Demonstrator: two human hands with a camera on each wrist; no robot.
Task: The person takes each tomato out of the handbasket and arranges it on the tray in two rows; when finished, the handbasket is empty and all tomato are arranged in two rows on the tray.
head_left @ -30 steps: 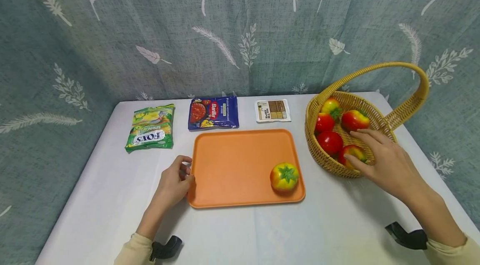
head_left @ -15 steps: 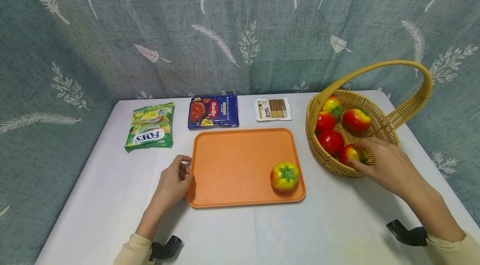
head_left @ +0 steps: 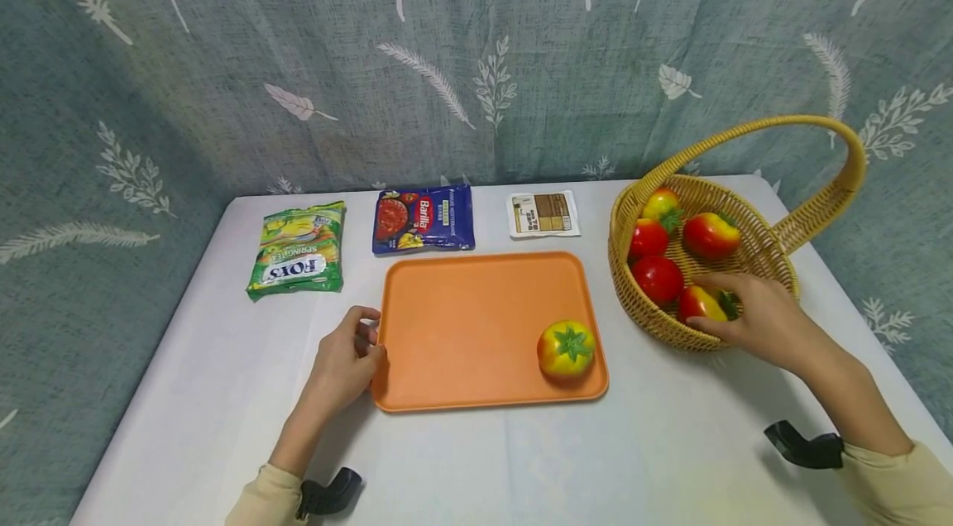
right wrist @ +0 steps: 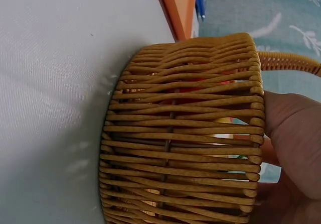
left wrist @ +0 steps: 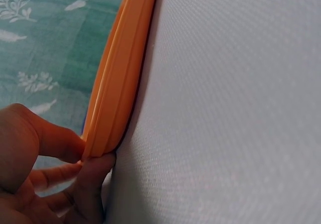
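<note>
- The white-clothed table (head_left: pixel 462 460) carries everything; an orange tray (head_left: pixel 462 319) lies flat at its middle, and a wicker basket (head_left: pixel 752 261) with a tall hoop handle stands just to the tray's right, apart from it.
- Behind the tray lie 3 packets in a row: a green Fox's sweets bag (head_left: pixel 298 250), a blue Barilla sauce pouch (head_left: pixel 423 218) and a small white-and-brown sachet (head_left: pixel 543 214).
- The step in hand looks like lifting a tomato out of the basket for the tray: 1 yellow-red tomato (head_left: pixel 566 349) already sits in the tray's near right corner, and 4 more fruits show in the basket.
- The right hand (head_left: pixel 752 317) reaches over the basket's near rim, its fingers curled round the nearest basket tomato (head_left: pixel 700 303), which rests against the inner wall; this reads as a grip.
- The left hand (head_left: pixel 344 361) pinches the tray's near left edge, thumb above the rim and a finger beneath, as the left wrist view (left wrist: pixel 75 153) shows plainly.
- By my judgement the next move calls for raising the fruit clear of the rim and under the handle, then carrying it left to a bare part of the tray.
- The right forearm runs from the table's near right corner toward the basket; the left forearm lies low along the cloth.
</note>
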